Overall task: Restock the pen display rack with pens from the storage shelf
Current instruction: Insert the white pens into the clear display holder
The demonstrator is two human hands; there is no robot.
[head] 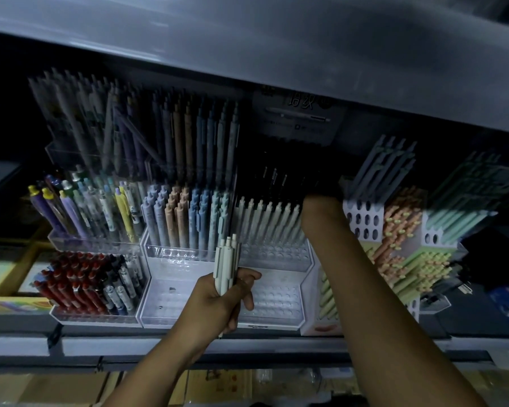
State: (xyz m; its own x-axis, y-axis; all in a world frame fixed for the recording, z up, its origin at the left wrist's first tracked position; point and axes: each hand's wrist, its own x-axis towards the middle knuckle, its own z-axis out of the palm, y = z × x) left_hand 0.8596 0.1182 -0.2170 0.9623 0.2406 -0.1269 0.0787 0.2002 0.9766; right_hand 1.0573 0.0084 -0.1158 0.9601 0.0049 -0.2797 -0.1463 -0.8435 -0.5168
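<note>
3 white pens (225, 264) gripped in left hand (218, 304) | right hand (321, 202) fingers hidden

Your left hand (218, 304) grips pale pens (226, 259), the clear rack (276, 301) just beyond it; your right forearm (353, 274) reaches into shadow.

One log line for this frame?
phase: restock | left hand: grips pale pens | right hand: in dark back row, grip hidden | pen rack: front holes empty
</note>
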